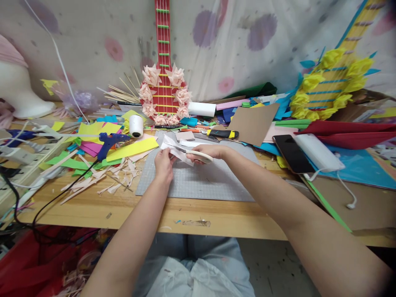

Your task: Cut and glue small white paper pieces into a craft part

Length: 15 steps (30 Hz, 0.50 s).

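The piece of white paper (186, 158) is thin and pale, with an irregular outline; one part flares up past the far side of the scissors blades, and another angles down toward the right. It is held above the grey cutting mat (204, 185), near the mat's left side, and any finer creases or cut lines are too small to tell. The left hand (163, 166) pinches it at its near left edge, fingertips close together. The right hand (209, 152) has its fingers curled around the cream handle of the scissors (204, 157), whose slim, dark metal blades point left and lie across the paper. How far apart the blades stand cannot be told. Just behind the hands is a narrow white strip (198, 143), with a yellow-and-black utility knife (222, 133) beyond it.
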### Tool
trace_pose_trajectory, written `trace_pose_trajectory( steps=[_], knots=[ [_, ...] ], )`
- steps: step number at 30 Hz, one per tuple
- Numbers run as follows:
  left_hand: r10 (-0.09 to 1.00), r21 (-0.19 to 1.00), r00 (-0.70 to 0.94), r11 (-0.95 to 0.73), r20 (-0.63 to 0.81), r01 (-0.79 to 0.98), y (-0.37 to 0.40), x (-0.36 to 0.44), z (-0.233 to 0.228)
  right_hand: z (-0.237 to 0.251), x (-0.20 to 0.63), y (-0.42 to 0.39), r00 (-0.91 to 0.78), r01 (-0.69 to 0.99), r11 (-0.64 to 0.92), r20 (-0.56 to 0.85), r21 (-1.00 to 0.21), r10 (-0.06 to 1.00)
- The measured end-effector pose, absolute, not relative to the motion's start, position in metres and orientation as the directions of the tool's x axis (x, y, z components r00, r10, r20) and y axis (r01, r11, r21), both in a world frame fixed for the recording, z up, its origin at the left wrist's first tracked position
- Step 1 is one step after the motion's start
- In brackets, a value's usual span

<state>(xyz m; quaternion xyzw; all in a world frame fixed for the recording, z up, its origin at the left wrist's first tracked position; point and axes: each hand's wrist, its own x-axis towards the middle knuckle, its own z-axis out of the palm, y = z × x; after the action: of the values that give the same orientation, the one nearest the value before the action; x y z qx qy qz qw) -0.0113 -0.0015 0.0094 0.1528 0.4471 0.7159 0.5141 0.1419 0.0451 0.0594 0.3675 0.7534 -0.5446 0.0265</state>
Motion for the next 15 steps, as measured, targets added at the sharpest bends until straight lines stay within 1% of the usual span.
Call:
trace_pose_trajectory(
  steps=[9,15],
  knots=[
    [0.869,0.787,-0.425,-0.071,-0.253,-0.613,-0.0010,-0.0119,0.0101,0.0578,0.1427,0.0462,-0.720,0.608,0.235,-0.402,-0.758,0.566],
    [0.869,0.774,-0.416,-0.063,-0.267,-0.630,-0.0021,-0.0113,0.0115,0.0547,0.1447,0.0480,-0.703,0.604,0.203,-0.395,-0.771,0.591]
  ],
)
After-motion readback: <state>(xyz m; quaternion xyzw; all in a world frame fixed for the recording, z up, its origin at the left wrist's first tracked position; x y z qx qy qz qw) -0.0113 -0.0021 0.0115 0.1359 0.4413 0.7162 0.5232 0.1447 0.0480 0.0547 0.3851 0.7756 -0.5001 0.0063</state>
